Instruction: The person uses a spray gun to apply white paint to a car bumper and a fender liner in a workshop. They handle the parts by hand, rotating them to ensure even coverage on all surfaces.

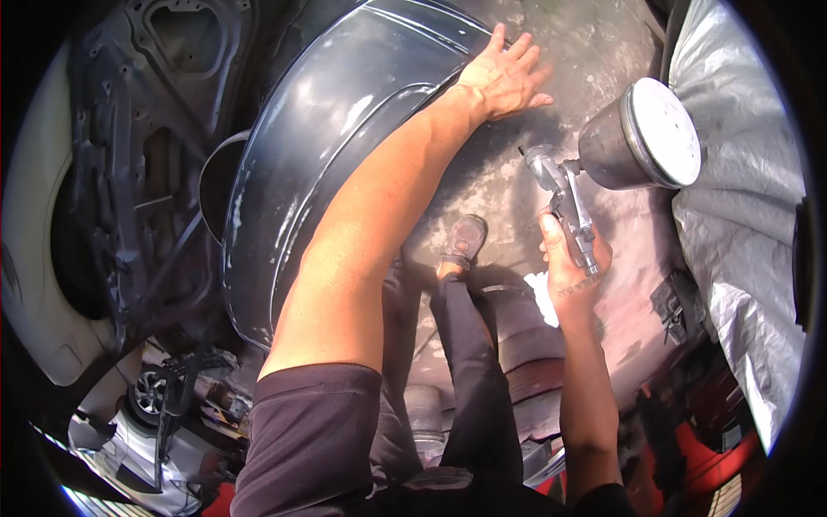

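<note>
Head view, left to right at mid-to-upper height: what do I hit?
Pale car body → dark metal frame → dark curved panel → left hand → spray gun in the right hand → silver sheet.

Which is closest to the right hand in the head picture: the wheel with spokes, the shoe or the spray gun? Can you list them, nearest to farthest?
1. Spray gun: nearest, in the grip of the right hand.
2. Shoe: next, to the left of the right hand and lower down.
3. Spoked wheel: farthest, way over at the lower left.
</note>
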`<state>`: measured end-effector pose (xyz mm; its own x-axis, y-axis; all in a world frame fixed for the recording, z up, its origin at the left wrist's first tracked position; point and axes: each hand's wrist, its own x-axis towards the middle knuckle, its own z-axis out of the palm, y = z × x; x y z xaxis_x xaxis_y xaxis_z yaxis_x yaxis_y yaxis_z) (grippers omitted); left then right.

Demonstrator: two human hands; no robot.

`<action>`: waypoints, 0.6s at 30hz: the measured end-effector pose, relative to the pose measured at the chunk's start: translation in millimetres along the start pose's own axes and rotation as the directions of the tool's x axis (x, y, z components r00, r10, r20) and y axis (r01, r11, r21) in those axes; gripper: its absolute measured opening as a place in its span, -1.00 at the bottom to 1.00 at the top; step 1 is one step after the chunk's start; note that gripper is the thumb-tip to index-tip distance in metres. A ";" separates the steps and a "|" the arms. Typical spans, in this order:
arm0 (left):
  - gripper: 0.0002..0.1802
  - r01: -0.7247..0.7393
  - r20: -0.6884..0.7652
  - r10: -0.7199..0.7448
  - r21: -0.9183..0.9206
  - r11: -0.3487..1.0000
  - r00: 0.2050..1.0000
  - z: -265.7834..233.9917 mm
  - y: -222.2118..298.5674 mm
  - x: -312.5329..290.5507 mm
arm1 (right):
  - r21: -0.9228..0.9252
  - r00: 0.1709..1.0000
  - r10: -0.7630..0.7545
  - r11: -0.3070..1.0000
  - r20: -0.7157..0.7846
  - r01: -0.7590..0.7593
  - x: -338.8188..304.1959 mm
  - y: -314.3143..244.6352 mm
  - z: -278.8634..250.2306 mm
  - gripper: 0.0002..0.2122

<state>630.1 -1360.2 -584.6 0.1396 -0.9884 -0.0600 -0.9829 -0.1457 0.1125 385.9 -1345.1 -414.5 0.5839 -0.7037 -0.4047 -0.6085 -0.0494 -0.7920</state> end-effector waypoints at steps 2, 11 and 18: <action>-0.29 0.050 -0.111 -0.052 -0.028 0.998 0.992 8.4 -15.8 -12.9 | 0.005 1.000 -0.010 1.000 0.009 0.010 4.6 -5.3 1.6 -0.62; -0.27 0.744 -0.189 -0.769 -0.196 0.639 0.611 -9.5 -56.1 -200.7 | -0.095 0.942 -0.213 0.965 0.259 0.245 -8.9 -9.7 40.4 -0.62; -0.23 0.942 -0.018 -0.996 -0.326 0.085 0.083 25.7 26.0 -420.4 | 0.033 0.659 -0.400 0.868 0.637 0.496 -66.6 -15.9 112.8 -0.64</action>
<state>542.8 -947.3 -581.9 0.9931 0.0620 -0.0996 0.0875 -0.9571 0.2762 417.3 -1217.4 -426.5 0.9706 0.0076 -0.2406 -0.2209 -0.3686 -0.9029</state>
